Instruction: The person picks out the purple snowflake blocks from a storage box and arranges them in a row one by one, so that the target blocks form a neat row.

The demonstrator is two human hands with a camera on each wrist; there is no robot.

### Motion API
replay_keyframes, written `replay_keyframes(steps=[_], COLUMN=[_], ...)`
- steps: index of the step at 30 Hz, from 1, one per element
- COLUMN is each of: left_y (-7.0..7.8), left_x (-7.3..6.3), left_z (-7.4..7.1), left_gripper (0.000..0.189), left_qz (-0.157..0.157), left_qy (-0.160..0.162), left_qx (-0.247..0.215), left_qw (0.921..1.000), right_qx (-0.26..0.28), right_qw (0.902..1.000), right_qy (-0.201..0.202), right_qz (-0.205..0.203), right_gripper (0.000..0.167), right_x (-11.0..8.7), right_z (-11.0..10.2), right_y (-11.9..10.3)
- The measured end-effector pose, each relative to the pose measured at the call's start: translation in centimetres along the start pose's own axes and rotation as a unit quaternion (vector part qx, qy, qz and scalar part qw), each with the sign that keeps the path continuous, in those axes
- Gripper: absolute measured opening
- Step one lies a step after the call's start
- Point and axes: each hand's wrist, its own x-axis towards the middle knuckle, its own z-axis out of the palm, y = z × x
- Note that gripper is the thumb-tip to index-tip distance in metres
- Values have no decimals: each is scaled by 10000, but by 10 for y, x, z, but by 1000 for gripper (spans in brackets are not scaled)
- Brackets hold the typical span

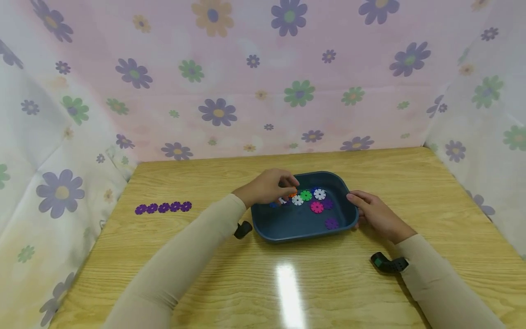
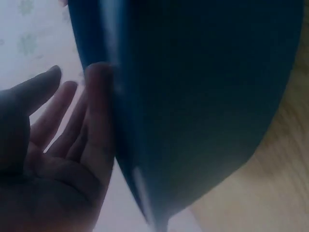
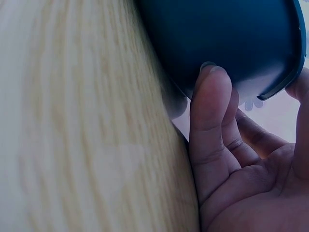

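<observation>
A dark blue tray stands on the table with several snowflake-shaped discs in it. My left hand reaches over its left rim, fingers bent loosely above the discs. An orange disc shows right at those fingertips. In the left wrist view, a gap shows between thumb and fingers of the left hand, beside the tray wall. My right hand grips the tray's right side, thumb on the rim. The right wrist view has the fingers against the outside of the wall.
White, green, pink and purple discs lie in the tray. A row of purple discs lies on the wooden table at left. Flowered cloth hangs behind and at both sides.
</observation>
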Motion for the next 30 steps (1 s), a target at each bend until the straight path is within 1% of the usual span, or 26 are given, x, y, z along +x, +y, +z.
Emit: replay_keyframes(steps=[3,7,11,14,15,19,21,22,26,30], left_y=[-5,-9,-12,-14,-15,-17,-18,-19,-21,-22], left_x=[5,6,5,4,4,4,4,5,6,6], left_z=[7,12,15,17,17,21,23,23,24,24], left_gripper=[30,29,30,29,30,32,32,32,34,32], left_qz=[-125,-359,-500,-523,-524,-390,-264,-198,-44,44], left_qy=[-323,-498,-501,-378,-326,-220,-213,-235,-297,-323], left_qx=[272,664,905,1043,1156,1719,2033,2119,2260,2346], left_qw=[9990,9959,9934,9925,9914,9841,9785,9768,9737,9715], right_qx=[-22,-73,-155,-172,-171,-196,-215,-215,-242,-271], right_qw=[10000,10000,9999,9998,9998,9997,9997,9997,9996,9995], right_qy=[18,17,25,64,62,67,75,86,113,109], right_qz=[20,27,49,88,98,125,126,125,92,81], right_gripper=[63,66,68,68,68,68,68,68,68,69], right_x=[0,-1,-1,-1,-1,-2,-2,-2,-2,-1], right_z=[1,2,3,3,3,2,1,1,0,-1], right_y=[0,0,0,-2,-2,-3,-2,-2,-1,0])
